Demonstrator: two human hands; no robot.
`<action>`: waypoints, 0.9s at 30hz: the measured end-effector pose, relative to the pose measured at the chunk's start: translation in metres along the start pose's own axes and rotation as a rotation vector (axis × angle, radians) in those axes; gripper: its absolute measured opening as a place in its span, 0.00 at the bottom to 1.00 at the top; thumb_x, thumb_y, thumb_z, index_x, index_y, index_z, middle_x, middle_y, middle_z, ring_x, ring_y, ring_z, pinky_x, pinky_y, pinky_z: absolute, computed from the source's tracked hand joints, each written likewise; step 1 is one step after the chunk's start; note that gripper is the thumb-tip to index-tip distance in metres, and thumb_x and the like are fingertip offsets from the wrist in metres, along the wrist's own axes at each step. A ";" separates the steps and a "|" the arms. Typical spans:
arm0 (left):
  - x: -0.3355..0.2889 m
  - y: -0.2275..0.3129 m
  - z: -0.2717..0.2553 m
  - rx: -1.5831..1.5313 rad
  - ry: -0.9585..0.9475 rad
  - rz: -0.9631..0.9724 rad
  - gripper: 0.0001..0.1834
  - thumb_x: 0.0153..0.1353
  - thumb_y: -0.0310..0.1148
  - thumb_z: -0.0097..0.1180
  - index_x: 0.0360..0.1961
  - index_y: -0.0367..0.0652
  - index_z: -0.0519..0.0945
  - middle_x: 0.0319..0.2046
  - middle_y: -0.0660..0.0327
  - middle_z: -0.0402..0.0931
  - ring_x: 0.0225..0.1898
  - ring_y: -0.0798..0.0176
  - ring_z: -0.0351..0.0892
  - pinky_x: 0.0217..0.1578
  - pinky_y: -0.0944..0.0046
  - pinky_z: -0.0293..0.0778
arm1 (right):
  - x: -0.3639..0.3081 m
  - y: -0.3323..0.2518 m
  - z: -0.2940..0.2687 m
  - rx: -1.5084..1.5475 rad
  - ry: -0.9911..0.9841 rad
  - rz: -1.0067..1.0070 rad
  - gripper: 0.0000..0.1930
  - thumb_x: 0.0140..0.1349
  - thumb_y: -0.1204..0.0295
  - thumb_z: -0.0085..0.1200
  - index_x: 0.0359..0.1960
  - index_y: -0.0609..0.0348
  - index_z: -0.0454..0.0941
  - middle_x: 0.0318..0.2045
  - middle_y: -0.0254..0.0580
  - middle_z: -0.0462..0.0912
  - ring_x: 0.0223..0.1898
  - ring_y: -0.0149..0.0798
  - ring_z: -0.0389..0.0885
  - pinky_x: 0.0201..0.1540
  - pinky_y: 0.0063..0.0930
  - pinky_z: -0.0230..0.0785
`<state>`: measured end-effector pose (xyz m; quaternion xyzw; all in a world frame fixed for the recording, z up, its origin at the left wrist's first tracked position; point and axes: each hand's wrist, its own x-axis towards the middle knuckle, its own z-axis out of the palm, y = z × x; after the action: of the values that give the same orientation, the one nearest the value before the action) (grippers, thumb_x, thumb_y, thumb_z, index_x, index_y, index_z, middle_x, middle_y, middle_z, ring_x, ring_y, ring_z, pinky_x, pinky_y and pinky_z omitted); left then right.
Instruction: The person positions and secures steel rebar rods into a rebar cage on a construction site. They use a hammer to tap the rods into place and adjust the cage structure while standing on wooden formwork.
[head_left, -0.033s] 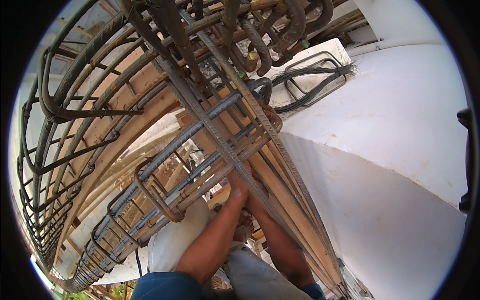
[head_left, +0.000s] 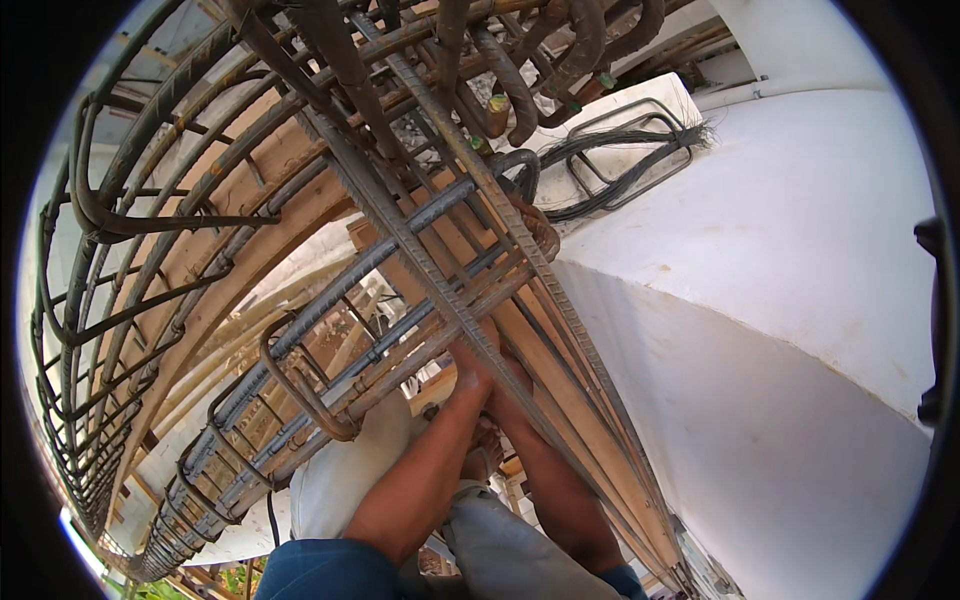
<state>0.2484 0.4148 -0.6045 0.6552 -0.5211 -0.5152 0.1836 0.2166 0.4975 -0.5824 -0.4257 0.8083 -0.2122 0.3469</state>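
Both my arms reach forward into the steel rebar cage, where the bars cross. My left hand [head_left: 470, 358] is under a long ribbed rebar [head_left: 420, 255] and next to a rusty lower bar [head_left: 412, 368]; its fingers are hidden. Close beside it, my right hand [head_left: 512, 372] reaches in under the same ribbed bar, its fingers also out of sight. Whether either hand holds anything cannot be seen. A bent stirrup [head_left: 290, 385] wraps the cage left of my hands. Beyond my hands, a wooden board [head_left: 520, 335] runs beneath the bars.
A second, curved rebar cage [head_left: 150, 230] fills the left side. Thick hooked bar ends [head_left: 590, 45] jut out at the top. A bundle of black tie wire [head_left: 625, 165] and a bent stirrup lie on a white block. A large white surface [head_left: 780, 230] slopes along the right.
The view has shifted slightly, so the cage appears a little farther left. My hands stay at the same spot among the bars.
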 end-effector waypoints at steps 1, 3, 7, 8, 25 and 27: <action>-0.008 0.000 0.004 -0.035 0.024 0.020 0.19 0.73 0.34 0.35 0.45 0.27 0.74 0.39 0.44 0.75 0.43 0.50 0.74 0.47 0.56 0.68 | -0.003 0.001 -0.003 0.016 0.013 -0.046 0.24 0.59 0.63 0.54 0.55 0.62 0.71 0.51 0.59 0.76 0.53 0.61 0.74 0.56 0.47 0.65; -0.018 -0.002 0.006 -0.021 -0.051 -0.037 0.19 0.73 0.35 0.36 0.46 0.27 0.73 0.41 0.43 0.74 0.44 0.48 0.73 0.49 0.55 0.66 | -0.007 0.001 -0.009 -0.042 -0.187 0.183 0.24 0.59 0.66 0.57 0.56 0.61 0.71 0.51 0.55 0.77 0.53 0.55 0.76 0.54 0.44 0.67; -0.026 -0.018 0.012 0.044 0.033 0.028 0.17 0.73 0.34 0.37 0.48 0.28 0.71 0.43 0.42 0.73 0.44 0.49 0.72 0.49 0.58 0.66 | -0.018 -0.009 -0.013 0.292 -0.036 0.195 0.27 0.57 0.61 0.55 0.57 0.62 0.70 0.52 0.61 0.75 0.58 0.60 0.70 0.61 0.48 0.60; -0.026 -0.025 0.017 -0.004 0.136 0.251 0.17 0.73 0.34 0.38 0.48 0.27 0.71 0.43 0.42 0.73 0.43 0.50 0.71 0.48 0.59 0.66 | -0.017 -0.008 -0.012 0.178 0.101 0.043 0.29 0.58 0.57 0.53 0.58 0.61 0.70 0.55 0.61 0.73 0.61 0.60 0.67 0.63 0.47 0.56; -0.004 -0.007 0.005 -0.346 -0.225 -0.286 0.22 0.73 0.43 0.26 0.48 0.35 0.68 0.29 0.55 0.73 0.31 0.59 0.76 0.32 0.60 0.72 | -0.023 0.006 0.000 -0.005 0.124 0.230 0.22 0.67 0.61 0.46 0.57 0.60 0.70 0.52 0.62 0.74 0.55 0.60 0.71 0.58 0.48 0.62; -0.006 -0.002 0.005 -0.547 -0.256 -0.317 0.22 0.73 0.44 0.25 0.46 0.37 0.68 0.27 0.58 0.72 0.28 0.61 0.75 0.30 0.60 0.73 | -0.025 0.008 0.005 0.002 0.108 0.304 0.21 0.66 0.62 0.47 0.56 0.61 0.71 0.50 0.62 0.75 0.53 0.62 0.72 0.55 0.49 0.65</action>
<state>0.2460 0.4218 -0.6054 0.5845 -0.2742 -0.7361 0.2033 0.2260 0.5226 -0.5813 -0.2858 0.8808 -0.1807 0.3314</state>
